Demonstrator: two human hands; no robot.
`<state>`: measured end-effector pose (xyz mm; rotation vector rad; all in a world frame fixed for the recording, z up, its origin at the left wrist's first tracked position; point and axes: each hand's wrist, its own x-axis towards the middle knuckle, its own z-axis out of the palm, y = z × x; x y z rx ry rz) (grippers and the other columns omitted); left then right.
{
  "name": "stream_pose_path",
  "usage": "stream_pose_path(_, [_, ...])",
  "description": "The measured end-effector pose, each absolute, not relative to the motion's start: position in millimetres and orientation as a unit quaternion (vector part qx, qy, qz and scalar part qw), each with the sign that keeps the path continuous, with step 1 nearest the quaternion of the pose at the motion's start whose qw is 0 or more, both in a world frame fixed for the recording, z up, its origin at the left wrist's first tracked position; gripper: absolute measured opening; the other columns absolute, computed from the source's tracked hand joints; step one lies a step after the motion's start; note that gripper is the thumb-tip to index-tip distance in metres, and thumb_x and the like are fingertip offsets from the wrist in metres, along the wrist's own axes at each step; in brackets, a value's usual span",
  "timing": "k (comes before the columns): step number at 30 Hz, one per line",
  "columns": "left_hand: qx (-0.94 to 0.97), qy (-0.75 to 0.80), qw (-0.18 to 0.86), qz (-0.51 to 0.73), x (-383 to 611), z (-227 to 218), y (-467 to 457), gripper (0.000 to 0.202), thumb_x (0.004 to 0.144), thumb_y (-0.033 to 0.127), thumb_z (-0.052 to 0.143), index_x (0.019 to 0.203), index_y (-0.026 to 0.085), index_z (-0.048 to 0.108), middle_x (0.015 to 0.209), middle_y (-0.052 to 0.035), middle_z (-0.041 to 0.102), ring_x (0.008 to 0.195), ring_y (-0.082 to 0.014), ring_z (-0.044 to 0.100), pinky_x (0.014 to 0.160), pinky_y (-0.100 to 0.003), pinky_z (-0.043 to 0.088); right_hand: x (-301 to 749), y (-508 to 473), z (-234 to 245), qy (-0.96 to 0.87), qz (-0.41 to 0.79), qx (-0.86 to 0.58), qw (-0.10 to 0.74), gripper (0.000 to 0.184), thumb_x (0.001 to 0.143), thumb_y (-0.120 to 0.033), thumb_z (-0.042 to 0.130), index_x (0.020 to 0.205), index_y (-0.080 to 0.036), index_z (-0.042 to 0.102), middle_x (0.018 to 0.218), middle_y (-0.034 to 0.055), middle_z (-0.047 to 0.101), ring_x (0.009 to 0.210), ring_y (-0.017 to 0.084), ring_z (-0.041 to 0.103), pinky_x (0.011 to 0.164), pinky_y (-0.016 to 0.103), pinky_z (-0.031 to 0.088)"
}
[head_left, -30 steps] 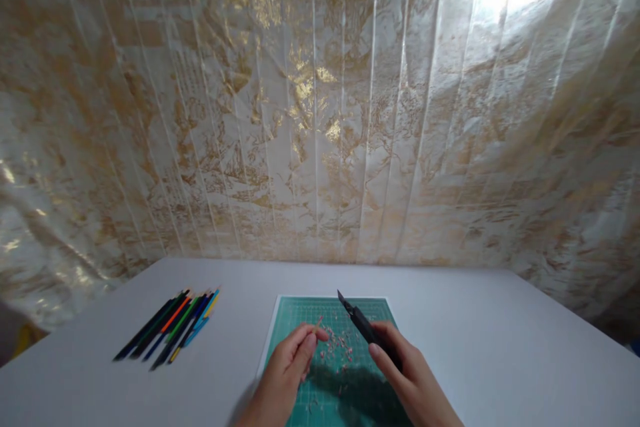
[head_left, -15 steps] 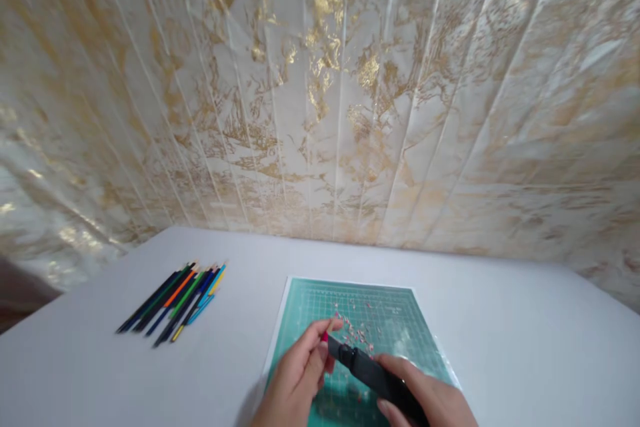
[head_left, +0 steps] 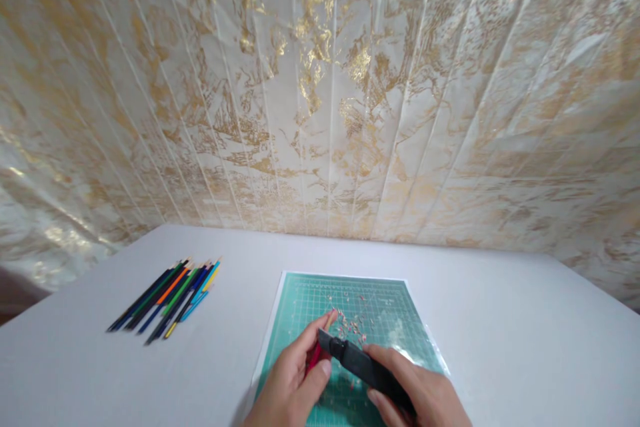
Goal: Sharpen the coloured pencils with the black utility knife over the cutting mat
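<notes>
My left hand [head_left: 295, 373] is closed around a red pencil [head_left: 313, 356], whose bare wooden end points away from me. In my right hand [head_left: 413, 383] is a black utility knife [head_left: 363, 365], gripped by its handle. Its short blade [head_left: 324, 339] lies against the pencil near the wooden end, by my left fingers. Both hands are over a green cutting mat [head_left: 300, 300] with a printed grid. Small pencil shavings [head_left: 353, 328] are scattered on the mat just beyond the blade. My left fingers hide part of the pencil.
To the left, several coloured pencils [head_left: 170, 297] lie side by side on the white table [head_left: 240, 280], tips pointing away from me. Behind the table hangs a shiny white and gold sheet [head_left: 320, 113]. The mat has a pale border.
More of the red pencil's body shows between my left fingers, and my left thumb sits lower. The knife has shifted slightly left. The whole view has also moved a little.
</notes>
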<state>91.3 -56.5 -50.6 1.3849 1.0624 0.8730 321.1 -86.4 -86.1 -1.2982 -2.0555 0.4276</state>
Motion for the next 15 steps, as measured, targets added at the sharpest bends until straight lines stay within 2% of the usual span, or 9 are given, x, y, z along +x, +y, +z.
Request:
stream_pose_path(3, [0.563,0.435,0.61,0.349,92.2,-49.5,-56.3,0.069,0.087,0.061,0.057,0.145,0.024,0.053,0.071,-0.0004,0.055,0.055,-0.0152,0.04,0.054,-0.024,0.038,322.3,-86.8,-84.9,-0.793,0.158,-0.489,0.328,0.033,0.095,-0.029,0.055,0.127,-0.033,0.055,0.095,0.001,0.077,0.068,0.018,0.073,0.06,0.024,0.053])
stream_pose_path(8, [0.531,0.407,0.658,0.346,96.5,-48.3,-53.7,0.081,0.082,0.073,0.058,0.145,0.021,0.053,0.07,0.0054,0.034,0.059,-0.0119,0.026,0.053,-0.022,0.021,322.5,-85.8,-78.0,-0.815,0.11,-0.453,0.344,0.036,0.099,-0.026,0.05,0.135,-0.031,0.046,0.098,0.0023,0.077,0.071,0.016,0.076,0.059,0.02,0.056])
stream_pose_path(15, [0.496,0.379,0.694,0.36,98.0,-52.5,-53.1,0.079,0.081,0.071,0.061,0.142,0.021,0.056,0.065,0.0086,0.03,0.054,-0.0095,0.019,0.048,-0.022,0.016,320.0,-82.3,-66.6,-0.845,0.015,-0.421,0.329,0.031,0.105,-0.03,0.041,0.136,-0.025,0.04,0.089,0.0047,0.077,0.063,0.016,0.076,0.055,0.019,0.059])
